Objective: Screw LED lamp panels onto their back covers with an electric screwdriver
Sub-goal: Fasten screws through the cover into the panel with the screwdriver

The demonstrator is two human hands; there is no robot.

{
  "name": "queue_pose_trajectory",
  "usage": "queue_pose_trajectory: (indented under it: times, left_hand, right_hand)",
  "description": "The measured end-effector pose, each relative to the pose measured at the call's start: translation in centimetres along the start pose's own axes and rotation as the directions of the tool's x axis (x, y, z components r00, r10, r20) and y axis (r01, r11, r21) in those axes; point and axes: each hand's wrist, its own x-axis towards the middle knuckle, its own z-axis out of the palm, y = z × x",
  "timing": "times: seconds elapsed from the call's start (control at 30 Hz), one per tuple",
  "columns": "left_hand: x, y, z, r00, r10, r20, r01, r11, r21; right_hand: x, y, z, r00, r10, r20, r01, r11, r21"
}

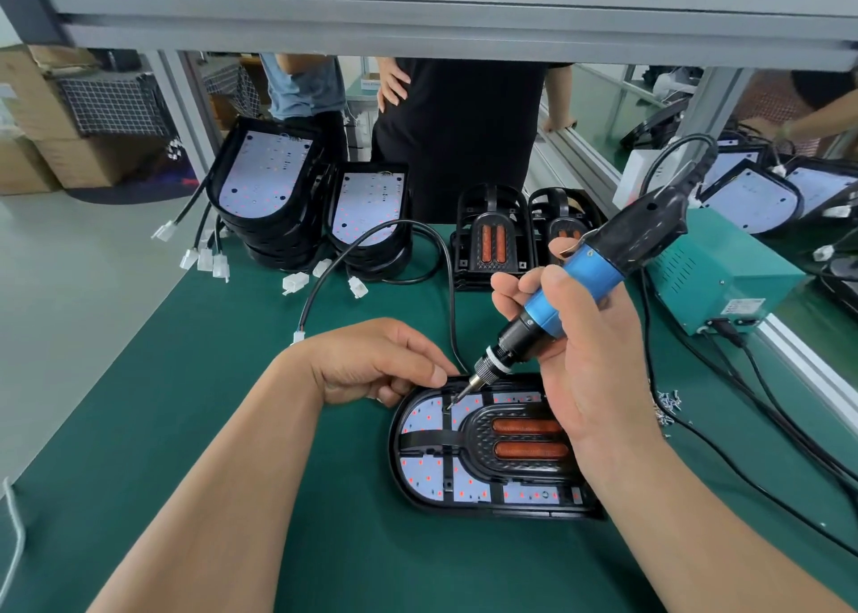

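Your lamp assembly (pixel 487 445) lies flat on the green mat (pixel 209 403), just in front of you and a little right of centre. It is a black housing with one rounded end. A white LED board dotted with red shows through the black frame panel on top, and two orange tubes sit in the ribbed middle section.

Your right hand (pixel 589 357) is wrapped round the blue barrel of the electric screwdriver (pixel 580 287), which is tilted so that its bit touches the frame near the far rim. Your left hand (pixel 371 361) has curled fingers, and its thumb and forefinger appear to pinch that far rim beside the bit, though the grip is partly hidden.

Loose screws (pixel 668 403) lie to the right of the lamp.
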Motion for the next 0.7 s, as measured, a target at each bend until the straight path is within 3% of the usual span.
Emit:
queue_pose_trajectory:
  times: [0.43, 0.7]
  left_hand:
    - [-0.5, 0.3, 0.3, 1.000, -0.006, 0.028, 0.004, 0.998, 0.067]
    - [-0.6, 0.2, 0.1, 0.999, 0.048, 0.017, -0.048, 0.999, -0.025]
  right_hand:
    - [-1.0, -0.6, 1.2, 0.991, -0.085, 0.106, 0.095, 0.991, -0.098]
    - [-0.3, -0.6, 0.1, 0.994, -0.102, 0.033, 0.101, 0.994, 0.034]
